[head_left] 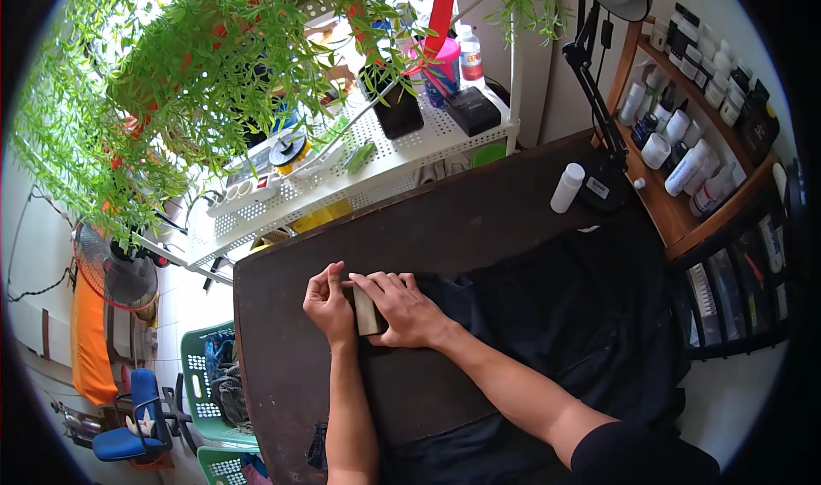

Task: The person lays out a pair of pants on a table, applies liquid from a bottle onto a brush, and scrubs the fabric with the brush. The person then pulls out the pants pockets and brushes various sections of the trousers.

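Desk [282, 340] in dark brown carries black cloth [581, 314] along its right edge. Toward its left edge, the left hand [328, 305] curls, thumb raised, whether pinching anything I can't tell; the right hand [407, 308] stretches its fingers over a small wooden block [368, 316] lying between the two.

white glare upper left, edges warped
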Tool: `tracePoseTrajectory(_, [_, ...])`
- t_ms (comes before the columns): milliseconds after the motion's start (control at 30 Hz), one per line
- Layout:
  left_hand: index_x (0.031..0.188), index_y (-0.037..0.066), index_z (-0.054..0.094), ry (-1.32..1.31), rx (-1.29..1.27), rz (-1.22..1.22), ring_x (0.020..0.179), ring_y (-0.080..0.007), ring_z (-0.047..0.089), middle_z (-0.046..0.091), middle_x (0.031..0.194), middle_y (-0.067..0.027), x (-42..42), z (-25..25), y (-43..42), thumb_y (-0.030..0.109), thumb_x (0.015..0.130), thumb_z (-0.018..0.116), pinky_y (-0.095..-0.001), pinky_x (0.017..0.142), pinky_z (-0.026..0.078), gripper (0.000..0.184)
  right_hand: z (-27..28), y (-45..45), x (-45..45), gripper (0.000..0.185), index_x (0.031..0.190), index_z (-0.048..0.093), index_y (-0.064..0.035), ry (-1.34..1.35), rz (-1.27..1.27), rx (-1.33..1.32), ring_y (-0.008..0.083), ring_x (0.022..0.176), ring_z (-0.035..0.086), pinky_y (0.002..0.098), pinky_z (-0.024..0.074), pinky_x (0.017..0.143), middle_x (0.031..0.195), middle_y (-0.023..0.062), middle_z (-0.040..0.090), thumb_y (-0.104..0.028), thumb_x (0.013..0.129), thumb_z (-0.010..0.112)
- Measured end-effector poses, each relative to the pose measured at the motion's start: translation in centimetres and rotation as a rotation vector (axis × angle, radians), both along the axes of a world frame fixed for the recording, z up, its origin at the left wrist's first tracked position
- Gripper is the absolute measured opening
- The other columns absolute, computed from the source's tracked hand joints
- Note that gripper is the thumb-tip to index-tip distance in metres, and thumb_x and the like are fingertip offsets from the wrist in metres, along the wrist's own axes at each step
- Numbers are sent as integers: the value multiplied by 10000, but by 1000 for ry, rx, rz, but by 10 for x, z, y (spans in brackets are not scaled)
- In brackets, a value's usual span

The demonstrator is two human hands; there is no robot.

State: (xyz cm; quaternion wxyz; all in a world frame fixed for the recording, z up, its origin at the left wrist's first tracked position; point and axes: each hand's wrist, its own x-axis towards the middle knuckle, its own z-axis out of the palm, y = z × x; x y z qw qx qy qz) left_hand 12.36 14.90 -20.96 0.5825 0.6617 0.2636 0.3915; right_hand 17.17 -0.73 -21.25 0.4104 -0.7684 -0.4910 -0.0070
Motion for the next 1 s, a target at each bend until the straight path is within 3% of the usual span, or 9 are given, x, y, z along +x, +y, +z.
tracePoseTrajectory(133, [1029,-17,748,-8,-37,-5,681,-95,688,843,1096,-128,-3,-5,5,207,1129,704,-213,673,563,249,1,1,-2,1004,1628,462,-78,-6,-101,-18,308,1189,604,464,380,1074,1402,124,606,-331,756,890])
tracePoseTrajectory(300, [1062,-11,756,16,23,-23,645,-90,658,841,1132,-133,-3,-11,10,268,1140,692,-212,627,544,296,10,-6,3,955,1576,496,-79,47,21,-22,308,1178,612,465,385,1064,1383,125,616,-344,751,898])
tracePoseTrajectory(433, [1026,-19,744,-88,-19,-11,649,-101,669,841,1112,-134,0,-7,3,213,1130,703,-224,657,570,258,1,1,0,918,1524,526,-86,7,-78,13,306,1162,616,459,379,1061,1356,127,627,-375,738,903])
tracePoseTrajectory(633, [1021,-24,741,-125,-5,21,644,-97,662,841,1117,-136,5,-4,0,206,1141,682,-219,651,557,266,8,-5,2,917,1514,536,-97,7,15,2,303,1156,614,454,374,1056,1344,117,632,-394,728,901])
tracePoseTrajectory(1000, [1126,-36,768,-6,26,24,667,-101,669,833,1180,-128,-2,-10,10,174,1153,645,-216,667,556,244,8,-5,2,928,1533,538,-106,-33,-4,-7,294,1134,612,456,378,1048,1361,92,631,-396,728,897])
